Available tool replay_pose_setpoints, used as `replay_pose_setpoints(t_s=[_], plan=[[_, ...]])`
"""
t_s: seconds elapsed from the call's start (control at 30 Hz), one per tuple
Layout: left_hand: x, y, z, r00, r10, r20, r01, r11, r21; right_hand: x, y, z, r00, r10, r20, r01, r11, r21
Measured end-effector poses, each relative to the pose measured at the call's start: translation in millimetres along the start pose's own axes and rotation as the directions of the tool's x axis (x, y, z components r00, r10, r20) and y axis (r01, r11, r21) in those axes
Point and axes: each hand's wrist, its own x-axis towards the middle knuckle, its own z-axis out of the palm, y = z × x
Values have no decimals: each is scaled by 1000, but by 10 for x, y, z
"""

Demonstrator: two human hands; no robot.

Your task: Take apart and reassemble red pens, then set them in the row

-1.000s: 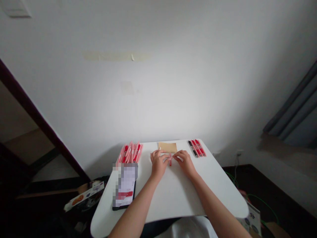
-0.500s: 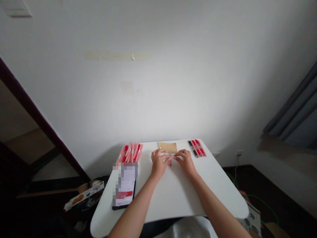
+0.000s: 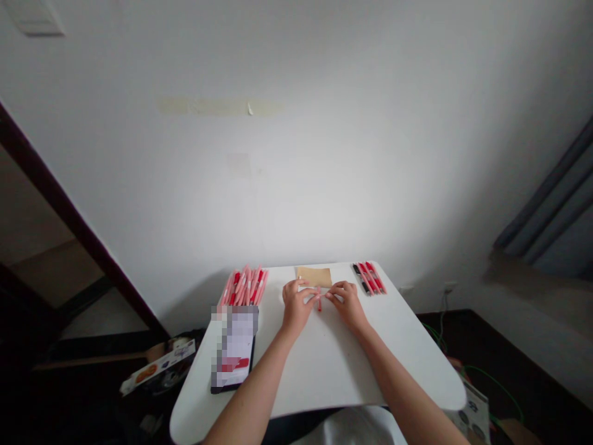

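Both my hands meet over the middle of a white table (image 3: pixel 324 364). My left hand (image 3: pixel 296 306) and my right hand (image 3: pixel 346 304) each pinch an end of a small red pen (image 3: pixel 319 301) between them, fingers closed. Just behind the hands lies a tan card (image 3: pixel 314 276). A heap of several red and pink pens (image 3: pixel 244 287) lies at the back left. A short row of red and black pens (image 3: pixel 368 277) lies at the back right.
A dark tablet or box with a blurred label (image 3: pixel 234 349) lies on the table's left side. The table stands against a white wall. Boxes and clutter (image 3: pixel 157 364) sit on the dark floor to the left, cables (image 3: pixel 472 371) to the right.
Almost nothing: the hands stay together on the red pen, with only slight finger movement.
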Motion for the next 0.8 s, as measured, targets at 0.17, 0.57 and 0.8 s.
replay_pose_setpoints(t_s=[0.17, 0.57, 0.8], plan=[[-3, -2, 6, 1000, 5, -13, -4, 1000, 3, 0, 18, 3, 1000, 1, 15, -1, 1000, -7], [-2, 19, -2, 1000, -7, 13, 7, 1000, 25, 2, 23, 10, 1000, -9, 22, 8, 1000, 23], [1, 4, 6, 1000, 20, 18, -20, 1000, 7, 8, 33, 9, 998, 11, 64, -13, 1000, 21]])
